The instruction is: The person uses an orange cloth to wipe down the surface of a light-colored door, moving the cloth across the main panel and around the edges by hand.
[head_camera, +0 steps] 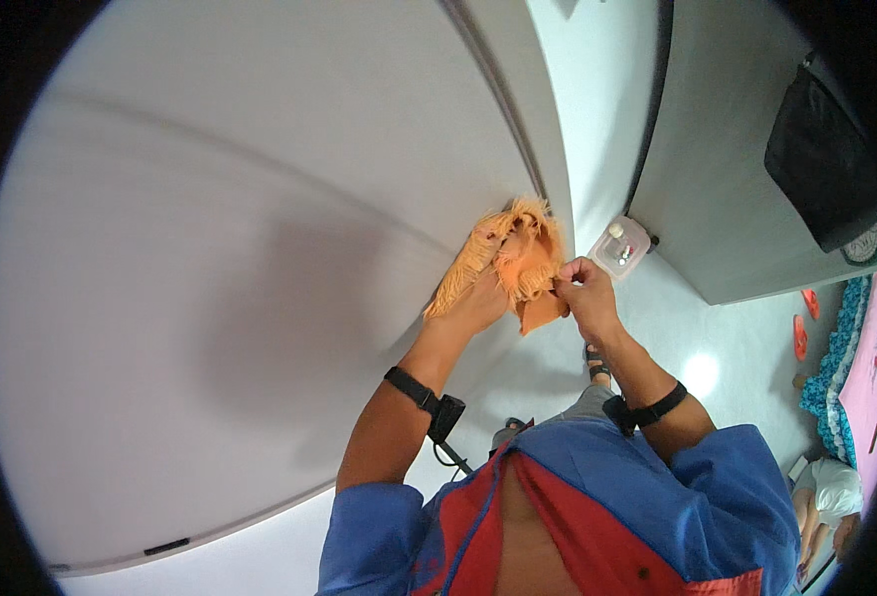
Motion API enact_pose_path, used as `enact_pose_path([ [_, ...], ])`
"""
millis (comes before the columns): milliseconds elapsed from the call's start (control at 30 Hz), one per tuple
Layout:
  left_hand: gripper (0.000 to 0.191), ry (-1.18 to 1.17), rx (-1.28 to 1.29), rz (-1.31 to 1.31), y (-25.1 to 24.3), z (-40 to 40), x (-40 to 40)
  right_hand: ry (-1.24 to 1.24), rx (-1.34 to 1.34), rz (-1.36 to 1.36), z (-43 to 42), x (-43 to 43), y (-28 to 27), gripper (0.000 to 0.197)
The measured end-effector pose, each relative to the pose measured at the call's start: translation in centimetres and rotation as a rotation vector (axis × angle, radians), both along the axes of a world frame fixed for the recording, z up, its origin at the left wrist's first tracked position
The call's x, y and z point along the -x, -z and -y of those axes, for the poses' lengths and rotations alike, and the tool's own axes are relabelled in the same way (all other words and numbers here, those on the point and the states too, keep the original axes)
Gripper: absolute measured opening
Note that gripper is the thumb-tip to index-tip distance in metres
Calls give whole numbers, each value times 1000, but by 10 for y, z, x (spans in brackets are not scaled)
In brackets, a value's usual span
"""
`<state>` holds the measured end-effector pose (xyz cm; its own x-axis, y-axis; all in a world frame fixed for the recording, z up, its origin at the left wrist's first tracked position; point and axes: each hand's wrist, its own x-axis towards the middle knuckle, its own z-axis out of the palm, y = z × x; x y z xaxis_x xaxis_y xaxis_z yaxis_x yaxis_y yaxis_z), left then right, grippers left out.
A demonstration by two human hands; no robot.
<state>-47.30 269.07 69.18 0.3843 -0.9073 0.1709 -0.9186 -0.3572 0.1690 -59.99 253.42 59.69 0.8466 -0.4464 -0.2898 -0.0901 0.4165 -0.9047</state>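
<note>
An orange cloth with a shaggy, fringed surface [531, 257] is bunched up in front of me, near the edge of a large pale panel. My left hand [487, 298] grips it from the left, with part of the hand hidden under the fringe. At the cloth's lower right side, my right hand [586, 292] pinches its edge between thumb and fingers. A smoother orange corner of the cloth hangs down between the two hands.
The wide pale panel [222, 298] fills the left. A clear plastic container with small items [621, 249] sits right of my hands. A black bag [818, 160] hangs at the upper right, above red slippers [800, 339] on the floor. Another person [829, 492] is at the lower right.
</note>
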Motion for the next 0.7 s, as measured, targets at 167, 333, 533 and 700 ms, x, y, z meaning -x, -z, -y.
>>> enact_pose_path([
  [167, 51, -32, -97, 180, -22, -77, 5, 84, 171, 168, -82, -12, -16, 11],
  [333, 49, -538, 209, -193, -7, -226, 33, -50, 139, 308, -191, -25, -40, 9],
  [533, 82, -735, 974, 191, 11, -445, 80, -490, 12, 395, -342, -21, -75, 13],
  [700, 101, -1237, 604, 718, -17, -551, 128, -733, 493, 561, -455, -16, -82, 13],
])
